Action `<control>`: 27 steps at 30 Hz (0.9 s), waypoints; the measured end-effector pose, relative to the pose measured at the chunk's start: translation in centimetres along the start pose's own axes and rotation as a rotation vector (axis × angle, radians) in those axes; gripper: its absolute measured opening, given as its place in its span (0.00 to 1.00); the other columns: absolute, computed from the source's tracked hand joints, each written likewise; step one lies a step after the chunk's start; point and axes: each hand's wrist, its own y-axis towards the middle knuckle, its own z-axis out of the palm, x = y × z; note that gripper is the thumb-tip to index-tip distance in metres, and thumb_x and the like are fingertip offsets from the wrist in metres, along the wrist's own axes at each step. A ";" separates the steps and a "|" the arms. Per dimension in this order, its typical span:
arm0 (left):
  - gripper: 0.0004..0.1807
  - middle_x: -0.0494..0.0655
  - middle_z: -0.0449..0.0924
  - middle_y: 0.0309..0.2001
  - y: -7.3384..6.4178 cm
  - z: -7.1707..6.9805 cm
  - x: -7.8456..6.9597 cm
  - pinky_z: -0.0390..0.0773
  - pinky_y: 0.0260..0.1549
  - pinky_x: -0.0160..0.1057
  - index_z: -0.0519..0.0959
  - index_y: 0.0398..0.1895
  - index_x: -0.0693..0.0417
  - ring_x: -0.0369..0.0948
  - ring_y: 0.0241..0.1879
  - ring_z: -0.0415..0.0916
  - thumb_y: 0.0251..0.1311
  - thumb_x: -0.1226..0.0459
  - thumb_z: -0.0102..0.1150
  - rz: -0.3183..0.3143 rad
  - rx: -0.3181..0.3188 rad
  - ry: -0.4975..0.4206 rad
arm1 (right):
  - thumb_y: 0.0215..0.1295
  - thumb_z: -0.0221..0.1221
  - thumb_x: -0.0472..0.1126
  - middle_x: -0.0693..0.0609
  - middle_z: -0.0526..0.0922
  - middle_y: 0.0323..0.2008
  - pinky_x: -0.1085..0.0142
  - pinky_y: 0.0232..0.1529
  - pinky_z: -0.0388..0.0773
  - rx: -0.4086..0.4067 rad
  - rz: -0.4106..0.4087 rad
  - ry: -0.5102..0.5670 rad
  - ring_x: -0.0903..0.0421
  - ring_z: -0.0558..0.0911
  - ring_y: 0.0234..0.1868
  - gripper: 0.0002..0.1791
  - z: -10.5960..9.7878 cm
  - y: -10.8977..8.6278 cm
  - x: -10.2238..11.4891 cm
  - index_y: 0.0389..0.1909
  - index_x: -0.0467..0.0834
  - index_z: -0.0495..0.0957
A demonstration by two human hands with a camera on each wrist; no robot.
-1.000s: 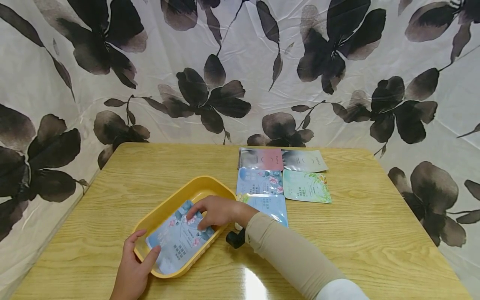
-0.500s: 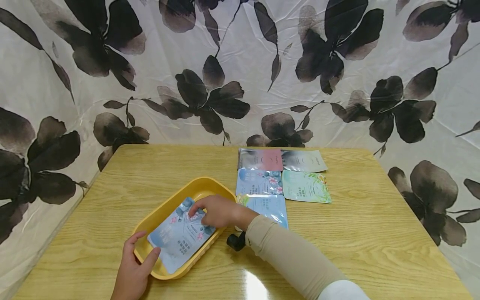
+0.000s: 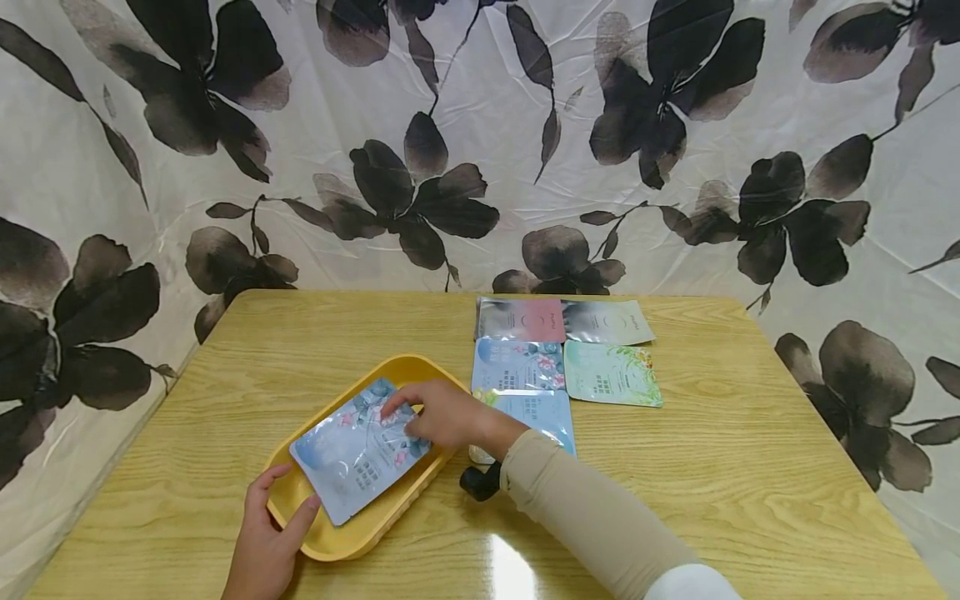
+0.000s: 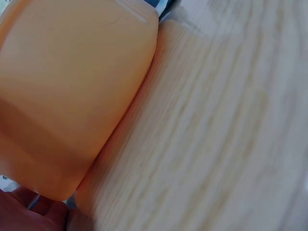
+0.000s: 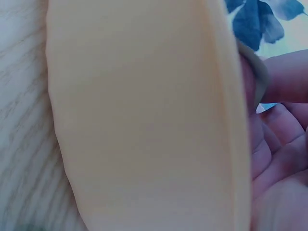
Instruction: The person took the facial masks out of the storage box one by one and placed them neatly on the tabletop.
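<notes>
In the head view, a blue face mask sachet (image 3: 360, 454) with a flower print is lifted at a slant in the yellow plastic basin (image 3: 352, 546). My right hand (image 3: 442, 414) pinches its right edge between thumb and fingers, as the right wrist view also shows beyond the basin's wall (image 5: 149, 115). At the basin's near left end, my left hand (image 3: 266, 537) grips the rim, thumb on the inner side and fingers outside. The left wrist view shows the basin's outer side (image 4: 72, 86) against the table, with part of the left hand (image 4: 31, 211) at the corner.
Flat sachets lie right of the basin: a pink and silver one (image 3: 521, 320), a silver one (image 3: 607, 322), a blue flowered one (image 3: 517, 362), a green one (image 3: 613, 372) and a light blue one (image 3: 536, 414). A floral cloth (image 3: 517, 150) hangs behind the wooden table (image 3: 720, 467).
The blue sachet has risen off the basin's bottom and shifted slightly away from me, with my right hand pinching it. My left hand stays on the rim.
</notes>
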 end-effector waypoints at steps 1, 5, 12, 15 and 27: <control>0.35 0.64 0.51 0.70 0.0 0.0 0.0 0.55 0.48 0.14 0.50 0.73 0.64 0.54 0.66 0.55 0.74 0.60 0.55 -0.003 0.004 -0.001 | 0.68 0.59 0.30 0.51 0.77 0.62 0.71 0.18 0.63 -0.018 -0.005 -0.002 0.61 0.69 0.21 0.19 -0.2 -0.1 0.0 0.51 0.55 0.84; 0.35 0.66 0.49 0.71 0.0 -0.1 0.0 0.56 0.46 0.14 0.49 0.73 0.64 0.54 0.66 0.55 0.74 0.60 0.55 -0.016 0.019 -0.006 | 0.67 0.60 0.31 0.50 0.78 0.61 0.70 0.20 0.64 -0.067 -0.020 0.025 0.59 0.73 0.30 0.19 -1.1 -0.7 -0.2 0.52 0.55 0.84; 0.35 0.68 0.50 0.70 0.0 -0.1 0.1 0.58 0.45 0.15 0.50 0.73 0.65 0.55 0.63 0.58 0.74 0.60 0.55 0.007 0.016 0.002 | 0.65 0.60 0.31 0.50 0.77 0.61 0.66 0.32 0.71 -0.141 -0.033 0.093 0.53 0.76 0.48 0.18 -3.3 -2.2 -1.6 0.52 0.52 0.84; 0.34 0.69 0.51 0.69 0.0 -0.2 0.2 0.60 0.44 0.15 0.51 0.72 0.64 0.47 0.59 0.62 0.74 0.60 0.55 0.018 0.018 0.027 | 0.64 0.60 0.30 0.49 0.76 0.61 0.67 0.36 0.73 -0.172 -0.027 0.142 0.52 0.78 0.50 0.18 -4.3 -3.0 -2.5 0.51 0.49 0.85; 0.35 0.74 0.47 0.69 -0.1 -0.5 0.1 0.63 0.38 0.15 0.47 0.73 0.66 0.60 0.59 0.59 0.75 0.60 0.54 0.013 0.068 0.028 | 0.63 0.59 0.29 0.43 0.80 0.49 0.63 0.32 0.81 -0.233 0.007 0.328 0.54 0.82 0.33 0.20 -7.3 -6.6 -5.1 0.56 0.38 0.80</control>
